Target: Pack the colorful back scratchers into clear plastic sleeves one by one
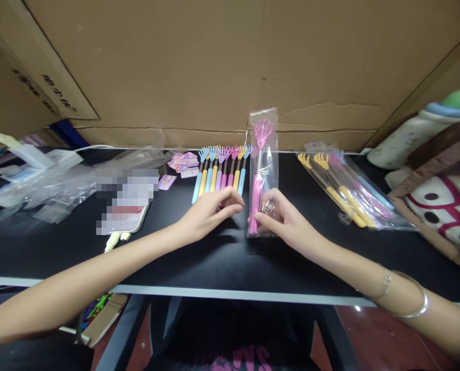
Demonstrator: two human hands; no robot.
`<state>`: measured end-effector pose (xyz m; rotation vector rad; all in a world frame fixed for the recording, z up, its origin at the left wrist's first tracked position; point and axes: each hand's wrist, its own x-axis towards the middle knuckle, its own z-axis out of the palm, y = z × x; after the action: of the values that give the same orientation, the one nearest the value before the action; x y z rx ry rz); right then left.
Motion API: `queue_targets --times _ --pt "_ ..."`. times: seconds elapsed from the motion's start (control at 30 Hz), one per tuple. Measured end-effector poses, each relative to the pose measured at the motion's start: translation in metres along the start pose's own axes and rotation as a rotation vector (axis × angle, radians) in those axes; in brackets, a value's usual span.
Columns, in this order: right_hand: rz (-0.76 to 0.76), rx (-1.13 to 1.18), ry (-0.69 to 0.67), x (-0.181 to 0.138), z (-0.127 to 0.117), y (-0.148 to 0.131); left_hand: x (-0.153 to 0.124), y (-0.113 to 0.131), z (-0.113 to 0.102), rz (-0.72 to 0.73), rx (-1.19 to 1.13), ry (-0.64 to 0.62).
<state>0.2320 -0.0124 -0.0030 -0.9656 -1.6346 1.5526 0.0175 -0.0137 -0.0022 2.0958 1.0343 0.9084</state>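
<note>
Centrally, the fingers of the right hand point(290, 219) grip one pink back scratcher point(257, 198) inside a clear bag point(268, 167). Just left, the left hand point(201, 216) curves, fingers slightly parted. Beyond its fingers, about nine loose scratchers point(218, 180) line the black worktop point(199, 268); right of the right fingers, at least four bagged ones point(356, 193).

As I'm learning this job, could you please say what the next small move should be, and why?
Probably the right hand should lay the pink scratcher beside the bagged scratchers on the right: the pink one already sits inside its clear bag, and those similar ones lie bagged together there.
</note>
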Motion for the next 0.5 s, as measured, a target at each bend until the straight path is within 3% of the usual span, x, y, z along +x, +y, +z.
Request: queue_targets --times 0.1,0.17,0.3,0.5 --pt "-0.109 -0.132 -0.019 0.0 0.0 0.004 0.001 0.002 0.0 -0.121 -0.073 -0.191" --pt "-0.14 -0.157 -0.037 0.001 -0.001 0.006 0.0 0.005 0.001 -0.138 0.01 -0.252" --pt "-0.19 -0.219 -0.023 0.002 -0.001 0.008 -0.001 0.012 0.003 -0.177 0.212 -0.287" --pt "-0.141 -0.191 -0.01 0.004 0.001 0.006 -0.001 0.012 0.005 -0.311 0.131 -0.295"
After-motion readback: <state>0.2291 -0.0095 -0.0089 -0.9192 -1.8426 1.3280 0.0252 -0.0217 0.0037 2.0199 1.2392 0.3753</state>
